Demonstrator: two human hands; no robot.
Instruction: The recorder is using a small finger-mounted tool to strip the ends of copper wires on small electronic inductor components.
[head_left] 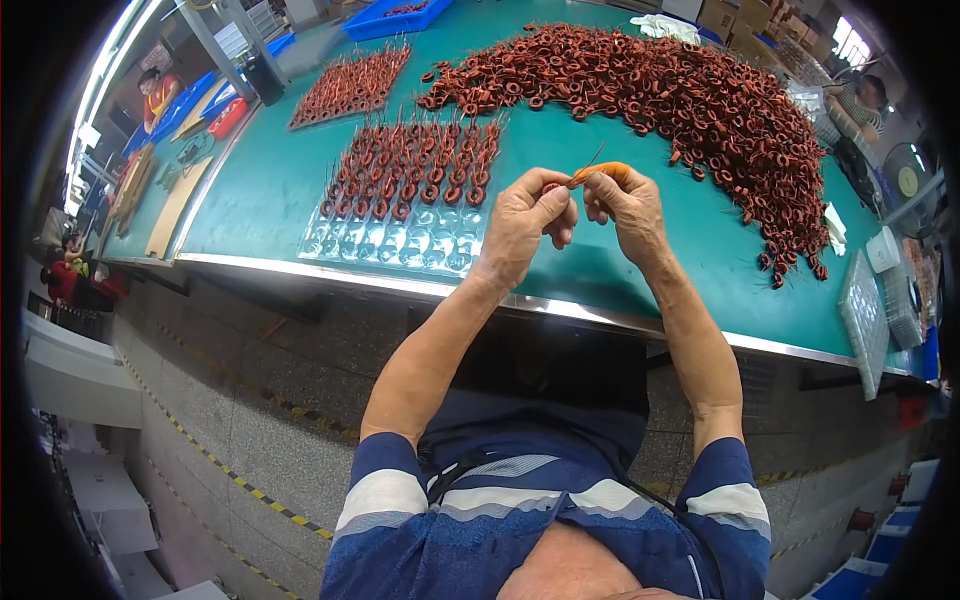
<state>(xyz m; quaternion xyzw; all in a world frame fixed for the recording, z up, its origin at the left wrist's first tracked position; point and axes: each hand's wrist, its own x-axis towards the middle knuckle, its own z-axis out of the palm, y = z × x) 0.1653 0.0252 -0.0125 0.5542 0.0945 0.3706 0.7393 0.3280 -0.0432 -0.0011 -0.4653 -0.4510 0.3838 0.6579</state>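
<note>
Above the table's near edge, my left hand (518, 222) is closed on a small red-brown ring coil (552, 187), partly hidden by the fingers. My right hand (632, 208) meets it, thumb and index finger pinched at the coil's wire leads (576, 181). An orange covering (610, 170) shows on the right index finger. Left of my hands lies a clear plastic tray (385, 246); ring coils (415, 165) with upright leads fill its far rows, while its near pockets hold none. A large heap of similar coils (650, 85) spreads beyond and to the right.
Farther left sits another filled tray of coils (352, 85). A blue bin (398, 20) stands at the table's far edge. Stacked clear trays (866, 315) lean at the right end, near a fan (908, 180). Other people (160, 95) sit at the far left and right.
</note>
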